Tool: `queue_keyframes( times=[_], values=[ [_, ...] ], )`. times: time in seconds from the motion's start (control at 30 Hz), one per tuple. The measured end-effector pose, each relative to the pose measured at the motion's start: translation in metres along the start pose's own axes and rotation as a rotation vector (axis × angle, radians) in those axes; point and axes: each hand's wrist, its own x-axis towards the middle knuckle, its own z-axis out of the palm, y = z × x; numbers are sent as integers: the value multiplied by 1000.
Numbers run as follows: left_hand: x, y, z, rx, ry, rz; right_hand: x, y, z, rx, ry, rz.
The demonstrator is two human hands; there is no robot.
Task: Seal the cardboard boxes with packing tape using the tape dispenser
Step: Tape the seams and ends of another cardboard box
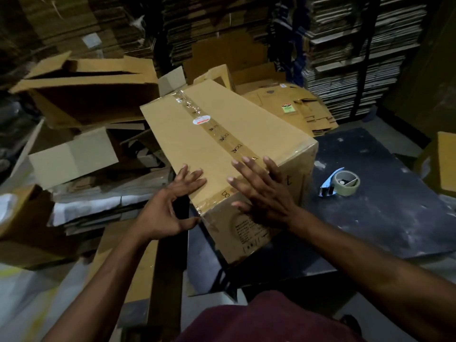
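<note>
A long cardboard box (222, 134) lies on the dark table (382, 218), its near end hanging past the table's left edge. A strip of printed packing tape (223, 138) runs down the middle seam of its top and folds over the near end.

The left hand (170, 206) sits at the box's near left corner: its fingers (195, 178) are spread and lie flat on the top face, just left of the tape strip, while the thumb reaches to the lower corner edge, so the corner sits between thumb and fingers. The right hand (261, 193) covers the near right part of the box with fingers (243, 169) spread wide and straight; the fingertips rest over the tape, and the thumb points down across the end face (whether the palm presses the cardboard cannot be told).

The tape dispenser (341, 182) lies on the table to the right of the right hand's fingers, well apart from them, touched by neither hand.

Beyond the fingertips, open and flattened boxes (81, 95) are heaped, with stacks of flat cardboard (345, 45) behind
</note>
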Motion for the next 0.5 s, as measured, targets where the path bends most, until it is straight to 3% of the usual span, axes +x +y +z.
queue_keyframes(
  times=[0.13, 0.33, 0.5],
  values=[
    [2, 0, 0, 27, -18, -6, 9, -4, -23, 130, 12, -5],
    [3, -4, 0, 45, -34, 16, 22, -32, -9, 74, -118, -34],
    [2, -1, 2, 23, -22, 4, 12, -23, -16, 174, -54, -78]
  ],
)
